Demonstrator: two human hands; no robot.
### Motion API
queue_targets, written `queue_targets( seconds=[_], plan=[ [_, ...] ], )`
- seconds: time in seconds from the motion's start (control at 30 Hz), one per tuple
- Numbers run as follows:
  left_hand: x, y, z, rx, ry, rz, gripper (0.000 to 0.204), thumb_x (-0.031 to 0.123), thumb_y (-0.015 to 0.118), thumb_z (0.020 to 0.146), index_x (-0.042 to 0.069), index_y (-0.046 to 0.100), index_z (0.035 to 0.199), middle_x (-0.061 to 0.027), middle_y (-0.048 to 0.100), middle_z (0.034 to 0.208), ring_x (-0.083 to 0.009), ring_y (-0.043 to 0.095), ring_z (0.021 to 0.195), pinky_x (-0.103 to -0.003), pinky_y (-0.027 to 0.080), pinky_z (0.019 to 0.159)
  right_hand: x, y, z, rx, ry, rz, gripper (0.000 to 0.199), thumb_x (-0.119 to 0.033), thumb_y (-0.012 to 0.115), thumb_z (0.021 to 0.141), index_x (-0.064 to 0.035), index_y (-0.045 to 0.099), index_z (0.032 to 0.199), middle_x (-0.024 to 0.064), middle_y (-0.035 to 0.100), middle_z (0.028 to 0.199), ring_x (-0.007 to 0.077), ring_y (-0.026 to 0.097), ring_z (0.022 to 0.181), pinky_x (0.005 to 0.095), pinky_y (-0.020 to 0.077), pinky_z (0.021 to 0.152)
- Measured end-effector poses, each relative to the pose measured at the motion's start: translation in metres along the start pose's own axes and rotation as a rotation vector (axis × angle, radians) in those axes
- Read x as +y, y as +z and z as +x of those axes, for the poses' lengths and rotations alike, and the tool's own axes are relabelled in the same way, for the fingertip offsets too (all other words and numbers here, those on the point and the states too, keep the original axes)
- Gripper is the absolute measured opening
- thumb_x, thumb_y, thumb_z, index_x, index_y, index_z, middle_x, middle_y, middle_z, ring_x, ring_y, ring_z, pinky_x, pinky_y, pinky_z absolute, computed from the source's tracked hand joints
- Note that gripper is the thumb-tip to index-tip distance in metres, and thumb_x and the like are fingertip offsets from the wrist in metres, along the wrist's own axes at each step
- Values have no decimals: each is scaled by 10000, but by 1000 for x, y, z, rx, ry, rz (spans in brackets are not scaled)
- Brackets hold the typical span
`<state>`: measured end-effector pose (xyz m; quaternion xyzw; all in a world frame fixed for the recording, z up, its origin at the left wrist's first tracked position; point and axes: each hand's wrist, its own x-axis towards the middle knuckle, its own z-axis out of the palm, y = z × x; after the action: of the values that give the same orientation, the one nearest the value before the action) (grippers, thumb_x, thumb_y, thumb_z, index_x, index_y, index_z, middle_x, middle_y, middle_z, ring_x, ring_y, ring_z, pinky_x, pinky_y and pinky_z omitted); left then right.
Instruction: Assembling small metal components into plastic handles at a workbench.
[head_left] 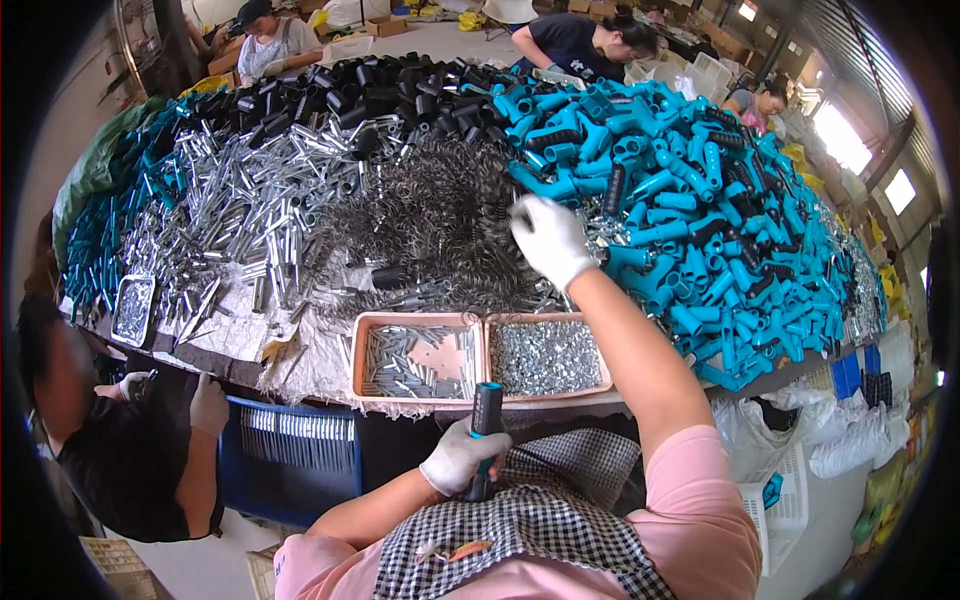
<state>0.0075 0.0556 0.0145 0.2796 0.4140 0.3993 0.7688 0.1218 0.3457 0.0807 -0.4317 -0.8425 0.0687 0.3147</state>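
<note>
Left hand: the left hand (460, 458), in a white glove, was closed around a handle (484, 438) with a teal top and dark grip, held upright at 6 o'clock, just short of the table's near edge.
Right hand: the right hand (549, 240), also gloved, reached to the centre of the table, fingers curled down onto the springs; whether it had hold of anything could not be told.
Springs: a dark tangle of wire springs (430, 225) lay at mid-table, toward 11 o'clock from the right hand.
Teal pile: teal handles (720, 230) were heaped from 1 to 4 o'clock.
Metal tubes: silvery tubes (250, 190) were spread at 9 to 10 o'clock, with black parts (380, 90) behind them at 12 o'clock.
Trays: two pink trays (484, 345) sat side by side at the near edge, the left one with pins, the right one with small silvery pieces.
Surface: a long table (300, 365) under a pale sheet, crowded with parts.
Room: a workshop with bright windows at 2 o'clock; other people worked at 12, 1 and 8 o'clock, and a blue crate (290, 450) stood at 7 o'clock.
</note>
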Motion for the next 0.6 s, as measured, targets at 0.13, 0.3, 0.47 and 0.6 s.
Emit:
queue_targets(
  seconds=[0.13,0.3,0.47,0.6],
  plan=[
    [2,14,-8,56,59,85,140,126,641,851,32,562,783,-49,568,618,-137,544,536,-279,442,532,-9,-16,25,24,-184,-219,134,-190,597,858,-101,677,919,152,681,926,344,654,901,463,522,796],
    [7,2,-21,233,229,322,114,72,685,809,33,579,825,-35,593,621,-119,561,525,-261,449,512,26,-36,-20,-188,143,-175,209,-264,609,846,-111,728,922,143,713,953,342,674,901,434,533,804],
    [15,-16,-14,422,449,921,311,227,753,761,28,635,969,-229,670,831,-383,679,843,-426,530,715,-5,-79,-103,-78,320,744,139,-82,642,867,-43,699,987,17,695,867,99,625,790,259,511,707],
    [15,-14,-4,345,433,1186,329,304,754,768,39,627,915,-221,669,808,-408,664,784,-468,521,680,-53,-87,-182,-355,-268,380,128,-146,675,812,-74,681,918,109,686,868,311,671,823,402,540,751]
  ],
)
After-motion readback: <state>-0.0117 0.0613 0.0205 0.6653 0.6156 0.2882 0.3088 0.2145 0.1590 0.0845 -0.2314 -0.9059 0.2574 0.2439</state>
